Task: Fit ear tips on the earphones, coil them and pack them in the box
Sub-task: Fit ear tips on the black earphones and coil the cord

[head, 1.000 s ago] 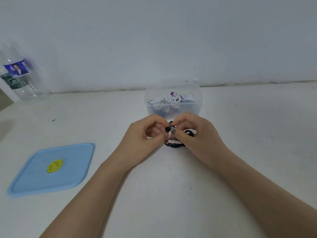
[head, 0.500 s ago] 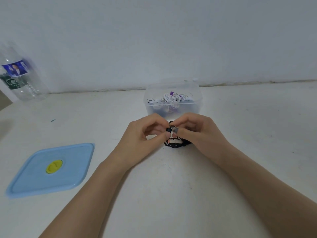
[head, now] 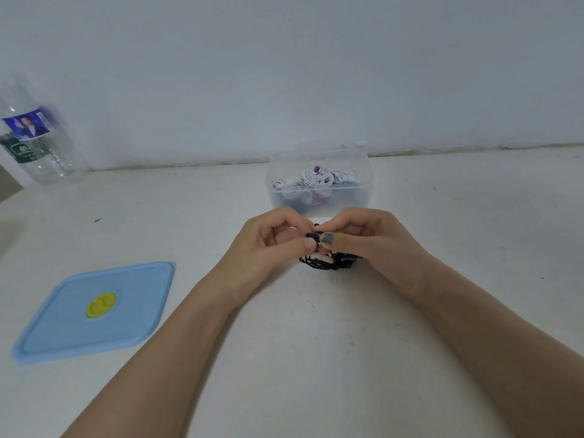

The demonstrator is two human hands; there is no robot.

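Right now my left hand [head: 268, 245] and my right hand [head: 373, 241] are together at the middle of the white table [head: 316, 358], fingertips touching over a small black earbud [head: 313, 237]. My left thumb and forefinger pinch the earbud from the left, my right thumb with its dark-painted nail presses in from the right, right fingers curled over the top. Whether an ear tip is on the bud I cannot tell, too small. Rest of the black earphone cable [head: 325, 262] lies bunched on the table just under and slightly right of my fingertips, partly hidden by my right hand; a plug end sticks out near my right palm. Clear plastic box [head: 319, 181] sits just beyond my hands, open, near the wall, with white coiled earphones [head: 316, 178] inside, some purple bits among them. Box and hands are apart, not touching. Blue lid [head: 94, 311] with a yellow centre knob lies flat on the table well to the left of my left forearm. Clear plastic bottle [head: 34, 140] with a blue label stands at the far left by the wall. Both forearms run in from the bottom edge
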